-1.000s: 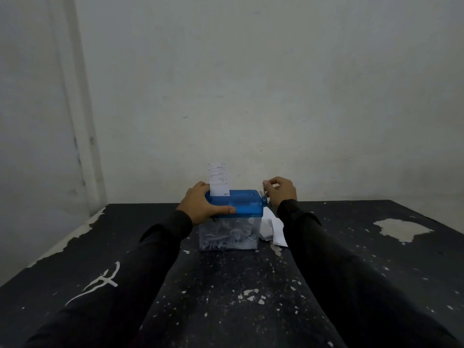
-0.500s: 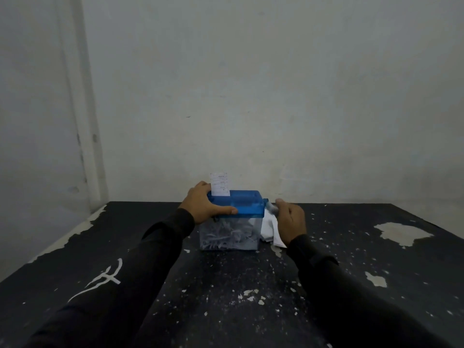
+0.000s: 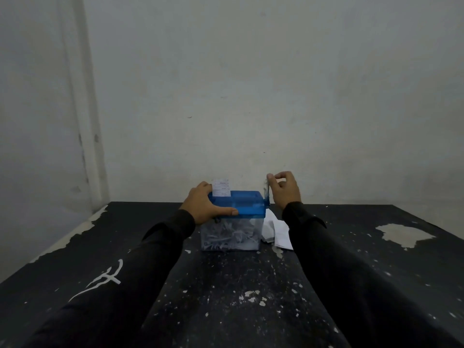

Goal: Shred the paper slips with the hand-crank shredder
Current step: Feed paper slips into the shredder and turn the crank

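The hand-crank shredder (image 3: 247,205) has a blue lid over a clear bin (image 3: 231,234) packed with white shreds. It stands at the far middle of the black table. A short white printed slip (image 3: 221,188) sticks up from the slot at the lid's left end. My left hand (image 3: 204,205) grips the lid's left end, thumb along the front edge. My right hand (image 3: 285,189) pinches the crank handle (image 3: 266,193), which points up on the shredder's right side. More white paper slips (image 3: 277,231) lie on the table just right of the bin, partly behind my right sleeve.
The black table (image 3: 226,292) is worn, with chipped pale patches, the largest one (image 3: 404,234) at the right. A bare pale wall (image 3: 251,96) rises directly behind the shredder, and another wall closes the left side.
My right hand swung the crank down to the shredder's side and back up to the top. The slip in the slot has become shorter. My left hand has stayed on the lid.
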